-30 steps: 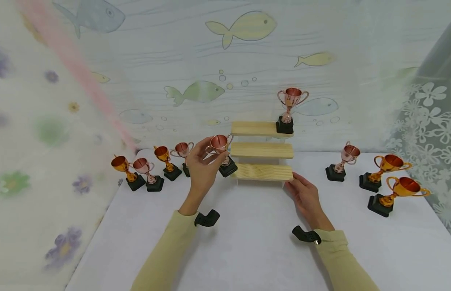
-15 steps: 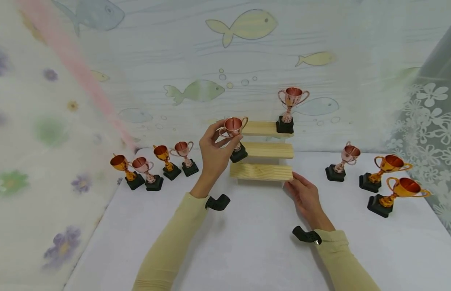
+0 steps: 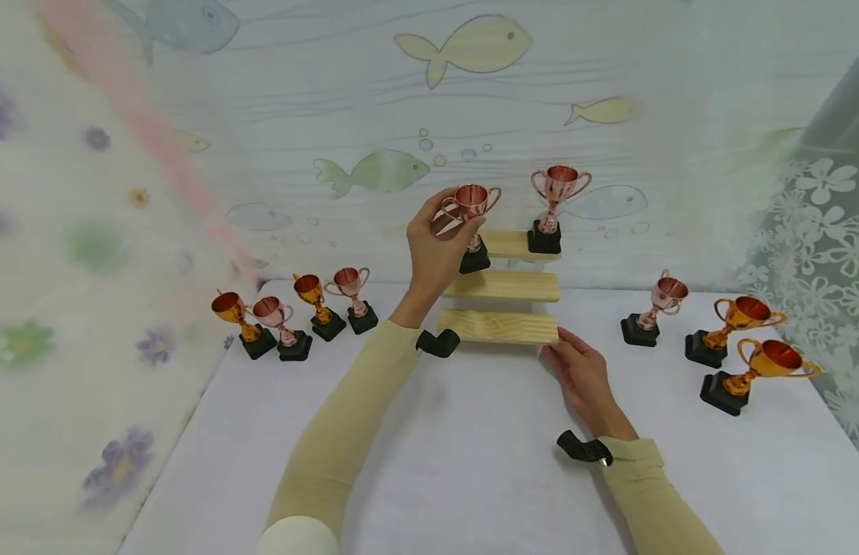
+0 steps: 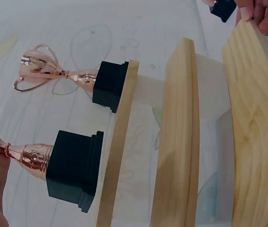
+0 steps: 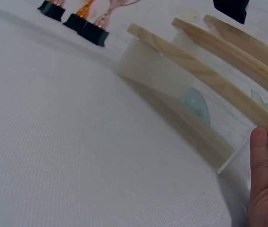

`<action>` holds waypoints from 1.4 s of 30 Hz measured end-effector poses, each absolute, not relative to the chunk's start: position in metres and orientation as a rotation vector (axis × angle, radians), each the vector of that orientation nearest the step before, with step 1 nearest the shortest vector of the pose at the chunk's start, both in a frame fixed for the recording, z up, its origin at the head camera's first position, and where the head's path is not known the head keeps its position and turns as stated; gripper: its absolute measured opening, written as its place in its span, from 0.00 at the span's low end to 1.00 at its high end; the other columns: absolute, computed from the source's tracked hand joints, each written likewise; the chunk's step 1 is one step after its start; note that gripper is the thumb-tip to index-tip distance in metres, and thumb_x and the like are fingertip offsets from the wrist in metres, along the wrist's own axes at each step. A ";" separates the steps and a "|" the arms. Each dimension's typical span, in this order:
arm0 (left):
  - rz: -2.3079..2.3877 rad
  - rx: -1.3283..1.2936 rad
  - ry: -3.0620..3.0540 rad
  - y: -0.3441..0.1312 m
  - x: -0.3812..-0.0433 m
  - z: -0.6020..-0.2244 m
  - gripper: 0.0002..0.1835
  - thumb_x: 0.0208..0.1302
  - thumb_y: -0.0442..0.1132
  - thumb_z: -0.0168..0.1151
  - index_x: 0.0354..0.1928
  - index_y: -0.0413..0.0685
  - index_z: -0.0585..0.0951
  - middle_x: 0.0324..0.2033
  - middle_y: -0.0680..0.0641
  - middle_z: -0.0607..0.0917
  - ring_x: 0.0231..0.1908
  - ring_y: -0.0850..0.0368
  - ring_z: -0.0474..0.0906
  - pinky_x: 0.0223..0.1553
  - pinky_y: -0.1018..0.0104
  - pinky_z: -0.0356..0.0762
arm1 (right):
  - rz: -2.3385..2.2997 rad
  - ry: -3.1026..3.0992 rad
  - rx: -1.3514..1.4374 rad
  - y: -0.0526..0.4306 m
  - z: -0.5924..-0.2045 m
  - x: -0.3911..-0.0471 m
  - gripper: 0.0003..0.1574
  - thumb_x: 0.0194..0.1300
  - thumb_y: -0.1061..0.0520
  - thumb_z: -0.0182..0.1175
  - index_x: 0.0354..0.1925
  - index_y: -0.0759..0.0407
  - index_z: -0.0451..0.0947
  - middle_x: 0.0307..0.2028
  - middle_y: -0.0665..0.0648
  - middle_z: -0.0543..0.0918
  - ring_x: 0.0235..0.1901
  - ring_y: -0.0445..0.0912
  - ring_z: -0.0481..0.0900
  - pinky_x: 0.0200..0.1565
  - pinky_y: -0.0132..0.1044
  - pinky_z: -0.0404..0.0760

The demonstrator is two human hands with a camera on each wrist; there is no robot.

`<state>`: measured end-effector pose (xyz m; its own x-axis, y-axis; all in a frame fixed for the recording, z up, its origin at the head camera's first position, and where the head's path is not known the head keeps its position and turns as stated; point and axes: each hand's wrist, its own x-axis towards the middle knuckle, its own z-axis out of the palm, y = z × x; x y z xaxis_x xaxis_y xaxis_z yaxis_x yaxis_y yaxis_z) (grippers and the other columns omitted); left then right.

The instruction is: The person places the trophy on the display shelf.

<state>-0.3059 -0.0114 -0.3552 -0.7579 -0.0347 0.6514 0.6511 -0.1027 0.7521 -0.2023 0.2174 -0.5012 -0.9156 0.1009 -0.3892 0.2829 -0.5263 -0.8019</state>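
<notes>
My left hand [image 3: 432, 250] holds a rose-gold trophy cup [image 3: 473, 200] by its bowl and stem, upright at the left part of the three-step wooden display stand [image 3: 498, 327]. In the left wrist view the trophy's black base [image 4: 73, 168] hangs close over the top board [image 4: 120, 142], with a narrow gap showing. Another rose-gold trophy [image 3: 559, 185] stands on the right end of that board. Thumb above and fingers below, my right hand [image 3: 580, 374] grips the right corner of the lowest board [image 5: 209, 78].
Several gold and pink trophies, among them a gold one [image 3: 310, 291], stand at the left of the white table [image 3: 471, 462]. At the right are a pink trophy [image 3: 668, 294] and two gold ones [image 3: 746, 311]. A fish-print curtain [image 3: 374, 92] hangs behind the stand.
My left hand has raised the trophy and carried it rightward, from beside the lowest board up to the top board. The right hand has stayed on the stand's corner.
</notes>
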 end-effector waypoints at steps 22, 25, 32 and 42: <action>-1.941 -0.680 -1.917 0.014 -0.325 -0.337 0.26 0.66 0.22 0.63 0.65 0.27 0.69 0.54 0.30 0.77 0.52 0.36 0.81 0.55 0.51 0.84 | -2.601 1.464 0.588 0.213 -0.503 -0.202 0.23 0.76 0.64 0.55 0.66 0.61 0.67 0.46 0.46 0.82 0.47 0.35 0.84 0.57 0.27 0.80; -1.950 -0.670 -1.939 0.015 -0.324 -0.334 0.26 0.66 0.22 0.63 0.64 0.28 0.70 0.55 0.30 0.77 0.52 0.36 0.80 0.55 0.53 0.84 | -2.595 1.473 0.585 0.213 -0.503 -0.202 0.26 0.76 0.63 0.56 0.68 0.61 0.65 0.47 0.46 0.82 0.47 0.35 0.84 0.57 0.27 0.80; -1.951 -0.659 -1.991 0.019 -0.326 -0.331 0.25 0.66 0.23 0.64 0.64 0.29 0.70 0.56 0.32 0.77 0.54 0.38 0.80 0.55 0.59 0.83 | -2.605 1.441 0.587 0.214 -0.503 -0.201 0.25 0.76 0.64 0.54 0.68 0.61 0.65 0.49 0.47 0.81 0.48 0.35 0.84 0.58 0.27 0.80; -1.917 -0.684 -2.014 0.027 -0.350 -0.347 0.27 0.67 0.27 0.66 0.66 0.35 0.70 0.59 0.35 0.76 0.57 0.44 0.79 0.57 0.63 0.81 | -2.608 1.417 0.594 0.217 -0.501 -0.202 0.22 0.77 0.64 0.53 0.66 0.59 0.67 0.50 0.47 0.80 0.48 0.35 0.84 0.57 0.26 0.80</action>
<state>-0.3504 0.0271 -0.3466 -0.8496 0.1460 0.5068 0.5134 0.0087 0.8581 -0.2015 0.2174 -0.5014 -0.9166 0.0843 -0.3907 0.2819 -0.5566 -0.7815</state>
